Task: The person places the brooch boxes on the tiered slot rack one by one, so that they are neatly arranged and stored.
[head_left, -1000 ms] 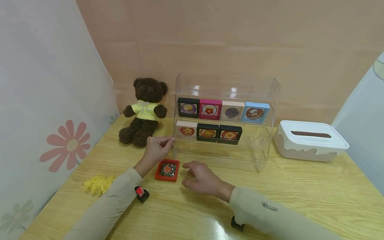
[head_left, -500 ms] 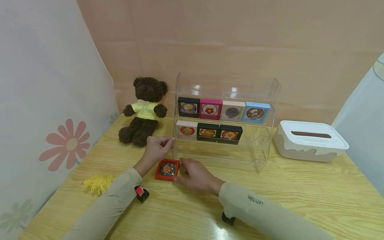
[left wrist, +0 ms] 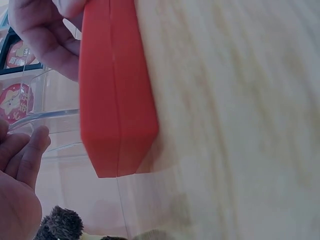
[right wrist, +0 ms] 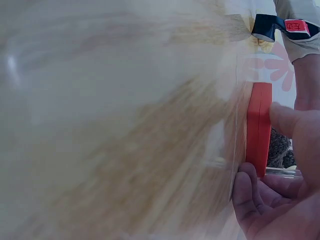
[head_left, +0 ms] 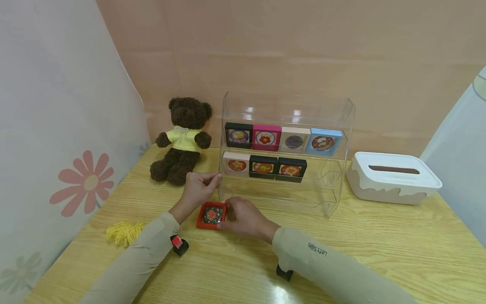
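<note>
A red square display frame (head_left: 211, 215) with a colourful medallion behind its clear window lies on the table before the rack. My right hand (head_left: 247, 217) grips its right side, thumb at the near edge and index finger at the far corner. In the right wrist view the thumb touches the red frame (right wrist: 259, 129) and curled fingers sit at its lower end. My left hand (head_left: 198, 190) pinches the left front edge of the clear acrylic rack (head_left: 281, 195). Several similar frames stand on the rack, among them a pink one (head_left: 266, 138) and a blue one (head_left: 324, 142).
Left of the rack sits a brown teddy bear (head_left: 186, 141) in a yellow top. A white tissue box (head_left: 392, 177) stands to the right. Yellow yarn (head_left: 125, 233) lies beside the left forearm. Printed curtains border the wooden table (head_left: 379, 245).
My right hand has moved left to the red frame and taken hold of its right side. My left hand has stayed on the rack's edge.
</note>
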The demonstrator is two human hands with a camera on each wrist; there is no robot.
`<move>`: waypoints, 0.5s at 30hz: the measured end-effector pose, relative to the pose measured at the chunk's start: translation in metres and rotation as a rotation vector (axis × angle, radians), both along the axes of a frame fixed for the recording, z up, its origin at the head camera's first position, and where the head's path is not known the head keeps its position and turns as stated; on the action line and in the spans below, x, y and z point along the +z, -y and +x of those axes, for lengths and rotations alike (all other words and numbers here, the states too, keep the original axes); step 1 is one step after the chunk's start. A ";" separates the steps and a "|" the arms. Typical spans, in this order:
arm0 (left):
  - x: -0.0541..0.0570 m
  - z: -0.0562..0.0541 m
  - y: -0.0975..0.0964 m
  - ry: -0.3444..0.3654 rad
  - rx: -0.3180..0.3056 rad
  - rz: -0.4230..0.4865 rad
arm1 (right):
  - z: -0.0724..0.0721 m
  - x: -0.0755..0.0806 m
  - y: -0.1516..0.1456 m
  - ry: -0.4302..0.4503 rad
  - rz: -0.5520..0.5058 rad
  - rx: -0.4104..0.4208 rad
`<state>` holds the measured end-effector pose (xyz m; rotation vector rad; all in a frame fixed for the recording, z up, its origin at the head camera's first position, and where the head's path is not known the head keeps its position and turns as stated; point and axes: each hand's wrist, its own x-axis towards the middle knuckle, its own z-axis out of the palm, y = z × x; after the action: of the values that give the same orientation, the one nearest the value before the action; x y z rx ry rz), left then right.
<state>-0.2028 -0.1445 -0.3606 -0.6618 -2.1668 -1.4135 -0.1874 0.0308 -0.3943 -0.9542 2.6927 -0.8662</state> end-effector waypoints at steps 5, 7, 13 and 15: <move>-0.001 -0.001 0.000 -0.010 -0.006 0.007 | 0.000 0.002 -0.002 0.039 -0.016 -0.003; 0.000 -0.001 0.000 -0.012 -0.010 0.009 | 0.001 0.003 -0.002 0.035 -0.005 0.004; 0.000 0.000 0.000 -0.005 -0.012 0.000 | 0.001 0.005 -0.004 0.017 0.033 0.037; 0.000 0.001 0.000 -0.001 -0.010 -0.004 | 0.001 0.004 -0.005 0.022 0.024 0.037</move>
<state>-0.2021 -0.1446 -0.3610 -0.6759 -2.1689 -1.4143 -0.1864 0.0357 -0.3905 -0.9805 2.6517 -0.8306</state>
